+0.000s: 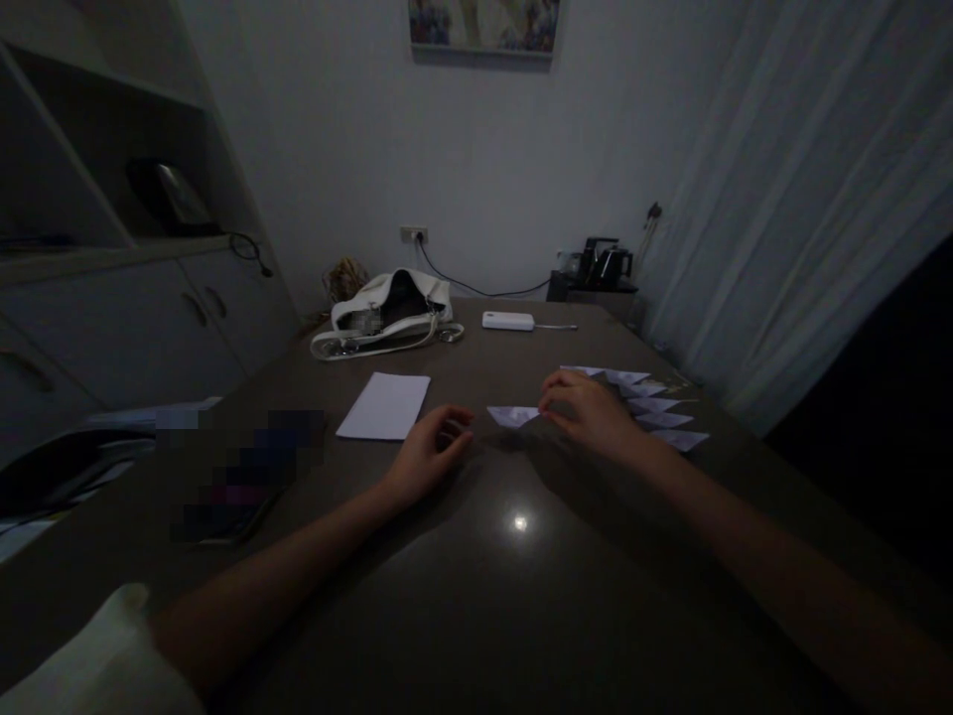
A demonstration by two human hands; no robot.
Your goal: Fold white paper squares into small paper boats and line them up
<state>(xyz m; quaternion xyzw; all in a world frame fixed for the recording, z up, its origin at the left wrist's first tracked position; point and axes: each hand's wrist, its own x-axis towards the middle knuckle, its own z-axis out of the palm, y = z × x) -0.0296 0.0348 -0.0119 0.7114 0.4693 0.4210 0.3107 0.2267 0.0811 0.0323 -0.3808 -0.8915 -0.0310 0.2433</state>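
A folded white paper boat (512, 415) is pinched at its right tip by my right hand (585, 412), just above the table. My left hand (433, 452) rests at the table to the left of the boat, its fingers loosely curved and apart, holding nothing. Beyond my right hand lie several more folded paper boats (674, 438) in a row, some partly hidden by that hand. To the left of my left hand sits a stack of white paper sheets (385, 405).
On the dark table (476, 596), a blurred-out phone-like object (249, 477) lies at left. Farther back are a white handbag (394, 310) and a white power bank (507, 321) with a short cable. A black kettle (614, 265) stands beyond the far right corner.
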